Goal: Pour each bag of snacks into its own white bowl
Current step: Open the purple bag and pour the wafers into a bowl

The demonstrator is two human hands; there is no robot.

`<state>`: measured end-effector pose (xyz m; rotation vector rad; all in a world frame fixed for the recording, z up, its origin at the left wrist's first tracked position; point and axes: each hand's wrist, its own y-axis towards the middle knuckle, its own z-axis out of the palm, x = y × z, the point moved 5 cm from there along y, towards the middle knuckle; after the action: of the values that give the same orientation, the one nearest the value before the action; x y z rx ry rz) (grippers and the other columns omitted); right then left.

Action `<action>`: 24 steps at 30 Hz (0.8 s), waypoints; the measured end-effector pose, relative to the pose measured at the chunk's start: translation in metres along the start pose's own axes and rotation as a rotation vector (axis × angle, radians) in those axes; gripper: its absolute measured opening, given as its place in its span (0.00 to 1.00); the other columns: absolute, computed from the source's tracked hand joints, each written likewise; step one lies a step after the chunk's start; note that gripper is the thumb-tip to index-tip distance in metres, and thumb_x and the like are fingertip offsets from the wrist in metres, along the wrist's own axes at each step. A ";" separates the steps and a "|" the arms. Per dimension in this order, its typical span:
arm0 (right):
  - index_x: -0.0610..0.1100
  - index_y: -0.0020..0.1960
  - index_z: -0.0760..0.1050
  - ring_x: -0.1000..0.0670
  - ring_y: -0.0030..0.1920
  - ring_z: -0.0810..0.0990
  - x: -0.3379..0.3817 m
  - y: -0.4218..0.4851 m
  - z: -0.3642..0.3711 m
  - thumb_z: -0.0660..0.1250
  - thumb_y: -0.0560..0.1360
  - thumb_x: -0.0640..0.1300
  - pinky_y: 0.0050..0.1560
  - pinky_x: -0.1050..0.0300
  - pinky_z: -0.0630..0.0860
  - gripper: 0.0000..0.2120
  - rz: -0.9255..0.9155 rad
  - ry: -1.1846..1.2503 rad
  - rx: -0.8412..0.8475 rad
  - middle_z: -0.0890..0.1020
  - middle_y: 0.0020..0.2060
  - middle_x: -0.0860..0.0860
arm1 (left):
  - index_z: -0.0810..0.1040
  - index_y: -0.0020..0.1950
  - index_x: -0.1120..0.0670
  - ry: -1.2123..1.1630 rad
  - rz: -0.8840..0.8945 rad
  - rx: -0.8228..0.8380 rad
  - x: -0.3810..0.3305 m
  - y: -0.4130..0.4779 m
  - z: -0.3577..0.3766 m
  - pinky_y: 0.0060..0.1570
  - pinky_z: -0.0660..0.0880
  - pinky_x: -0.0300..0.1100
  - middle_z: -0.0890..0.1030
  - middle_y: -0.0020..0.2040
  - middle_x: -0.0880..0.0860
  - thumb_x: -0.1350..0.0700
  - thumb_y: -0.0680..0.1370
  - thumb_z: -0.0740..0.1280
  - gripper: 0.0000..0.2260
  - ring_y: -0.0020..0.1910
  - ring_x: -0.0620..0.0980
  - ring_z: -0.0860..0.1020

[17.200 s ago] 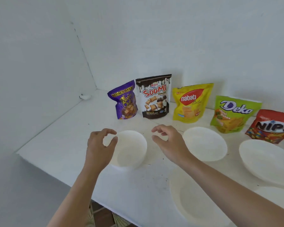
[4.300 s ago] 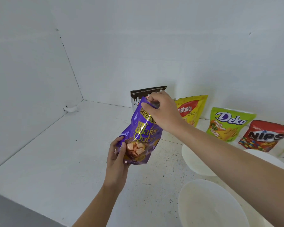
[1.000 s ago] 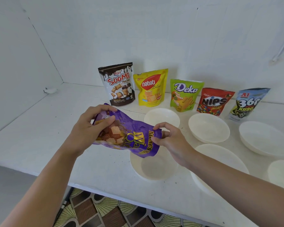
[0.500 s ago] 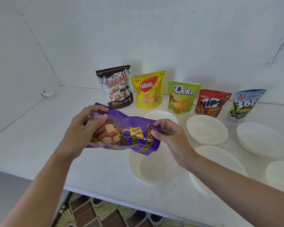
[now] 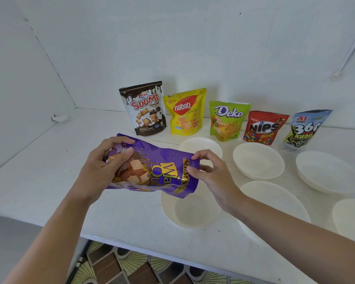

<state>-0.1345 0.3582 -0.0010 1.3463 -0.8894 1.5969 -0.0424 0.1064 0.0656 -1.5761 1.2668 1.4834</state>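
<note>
1. purple wafer bag (image 5: pixel 152 167) lies sideways over the nearest bowl (image 5: pixel 190 210) — left hand (image 5: pixel 99 171) grips its base, right hand (image 5: pixel 211 175) pinches its mouth.
2. every bowl looks empty; five bags beyond that bowl stand unpoured.

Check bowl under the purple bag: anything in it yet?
Empty. The bowl shows a bare white inside; the purple bag lies sideways above it, held by left hand and right hand.

6 snack bags (image 5: pixel 155 167); 6 white bowls (image 5: pixel 258 160); 2 hands (image 5: pixel 99 171)
</note>
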 end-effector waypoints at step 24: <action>0.50 0.48 0.81 0.49 0.53 0.83 -0.005 0.002 0.002 0.75 0.73 0.38 0.48 0.48 0.81 0.09 0.038 -0.053 0.135 0.85 0.53 0.45 | 0.82 0.58 0.46 0.184 0.043 0.089 -0.016 0.018 0.013 0.41 0.84 0.42 0.78 0.62 0.51 0.52 0.79 0.69 0.09 0.62 0.55 0.81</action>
<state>-0.1355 0.3548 -0.0055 1.4792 -0.8564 1.6827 -0.0624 0.1156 0.0823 -1.6653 1.4578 1.3125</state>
